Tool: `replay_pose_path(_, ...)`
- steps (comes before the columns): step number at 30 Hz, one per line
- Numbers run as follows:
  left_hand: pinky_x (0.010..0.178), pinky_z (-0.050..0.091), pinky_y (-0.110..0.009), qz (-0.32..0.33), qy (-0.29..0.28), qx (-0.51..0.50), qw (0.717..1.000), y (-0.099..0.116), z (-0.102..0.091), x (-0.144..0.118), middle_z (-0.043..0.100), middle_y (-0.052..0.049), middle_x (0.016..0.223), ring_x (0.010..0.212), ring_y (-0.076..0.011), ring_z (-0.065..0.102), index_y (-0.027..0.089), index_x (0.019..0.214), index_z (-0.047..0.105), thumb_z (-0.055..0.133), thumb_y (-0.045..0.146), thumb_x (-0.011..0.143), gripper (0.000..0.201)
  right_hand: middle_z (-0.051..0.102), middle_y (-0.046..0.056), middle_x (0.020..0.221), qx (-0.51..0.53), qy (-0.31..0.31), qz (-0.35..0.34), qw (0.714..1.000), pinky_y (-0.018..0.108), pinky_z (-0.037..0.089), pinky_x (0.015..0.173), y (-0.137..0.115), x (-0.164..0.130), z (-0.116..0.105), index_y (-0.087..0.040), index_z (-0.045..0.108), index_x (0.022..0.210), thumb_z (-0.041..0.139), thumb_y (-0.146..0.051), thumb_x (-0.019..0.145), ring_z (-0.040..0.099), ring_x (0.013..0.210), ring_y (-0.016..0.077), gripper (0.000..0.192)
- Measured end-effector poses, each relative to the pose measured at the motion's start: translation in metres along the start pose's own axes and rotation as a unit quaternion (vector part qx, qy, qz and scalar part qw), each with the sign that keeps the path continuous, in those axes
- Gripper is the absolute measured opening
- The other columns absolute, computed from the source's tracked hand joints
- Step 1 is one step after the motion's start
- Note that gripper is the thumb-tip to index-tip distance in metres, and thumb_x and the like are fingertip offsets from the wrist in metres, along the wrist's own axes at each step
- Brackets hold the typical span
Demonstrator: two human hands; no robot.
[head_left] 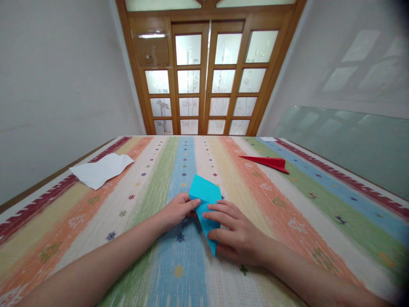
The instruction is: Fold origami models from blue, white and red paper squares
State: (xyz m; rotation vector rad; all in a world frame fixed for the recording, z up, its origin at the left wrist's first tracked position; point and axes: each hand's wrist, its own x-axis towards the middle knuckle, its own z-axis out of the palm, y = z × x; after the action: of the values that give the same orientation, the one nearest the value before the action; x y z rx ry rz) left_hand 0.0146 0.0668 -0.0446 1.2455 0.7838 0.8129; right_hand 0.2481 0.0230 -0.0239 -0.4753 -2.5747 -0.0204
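A folded sheet of blue paper (205, 188) is between my two hands, above the middle of the striped tablecloth. Creases divide it into a broad upper part and a narrow point that aims down toward me. My left hand (180, 209) pinches its left edge, thumb on top and fingers partly hidden beneath. Spread over the lower right part, the fingers of my right hand (234, 228) curl onto the paper and grip its right edge. The undersides of the fold are hidden.
A red paper plane (266, 162) lies on the tablecloth (153, 238) at the right. Creased white paper (100, 170) rests at the left. Beyond the table's far edge stand wooden doors (206, 76) with glass panes. A pale green panel (345, 140) leans along the right wall.
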Motion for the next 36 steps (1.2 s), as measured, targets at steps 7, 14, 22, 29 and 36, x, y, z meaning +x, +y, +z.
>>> replay_pose_path(7, 0.074, 0.054, -0.033, -0.048, 0.01, -0.125, 0.991, 0.007, -0.017, 0.0, 0.072, -0.009, 0.084, 0.072, -0.0183, 0.067, 0.013, 0.094, 0.068, 0.079, 0.044, 0.076, 0.038, 0.051, 0.014, 0.147, 0.098, 0.125, 0.147, 0.976, 0.058, 0.032, 0.114, 0.014, -0.01, 0.0, -0.026, 0.066, 0.122, 0.06, -0.045, 0.092, 0.039, 0.142, 0.0356, 0.036)
replay_pose_path(14, 0.072, 0.052, -0.03, -0.051, -0.023, -0.168, 0.984, 0.01, -0.025, -0.004, 0.074, -0.009, 0.086, 0.071, -0.0187, 0.066, 0.014, 0.092, 0.072, 0.081, 0.031, 0.064, 0.034, 0.051, 0.014, 0.146, 0.439, 0.24, 0.385, 0.776, 0.049, 0.048, 0.106, 0.043, -0.01, 0.023, -0.029, 0.044, 0.141, 0.053, -0.053, 0.097, 0.054, 0.132, 0.0277, 0.051)
replay_pose_path(22, 0.068, 0.051, -0.029, -0.089, -0.064, -0.064, 0.992, 0.006, -0.023, -0.006, 0.072, -0.007, 0.079, 0.067, -0.0174, 0.065, 0.014, 0.086, 0.072, 0.082, 0.04, 0.068, 0.033, 0.071, 0.014, 0.117, 0.634, 0.082, 0.422, 0.643, 0.036, 0.06, 0.076, 0.029, -0.001, 0.012, -0.024, 0.043, 0.145, 0.062, -0.049, 0.092, 0.073, 0.093, 0.0236, 0.062)
replay_pose_path(29, 0.066, 0.049, -0.028, -0.092, 0.014, 0.027, 0.995, 0.012, -0.023, -0.005, 0.072, -0.007, 0.086, 0.07, -0.0169, 0.063, 0.015, 0.093, 0.071, 0.078, 0.051, 0.077, 0.039, 0.072, 0.012, 0.114, 0.571, 0.087, 0.436, 0.691, 0.039, 0.06, 0.076, 0.028, -0.003, 0.017, -0.022, 0.056, 0.13, 0.076, -0.037, 0.081, 0.071, 0.089, 0.025, 0.056)
replay_pose_path(36, 0.058, 0.042, -0.025, -0.077, 0.052, 0.066, 0.994, 0.01, -0.017, -0.001, 0.066, -0.004, 0.071, 0.059, -0.0136, 0.055, 0.015, 0.08, 0.068, 0.075, 0.059, 0.076, 0.045, 0.071, 0.008, 0.106, 0.386, 0.099, 0.414, 0.818, 0.038, 0.057, 0.076, 0.023, -0.005, 0.017, -0.02, 0.062, 0.12, 0.067, -0.035, 0.088, 0.067, 0.09, 0.0242, 0.035)
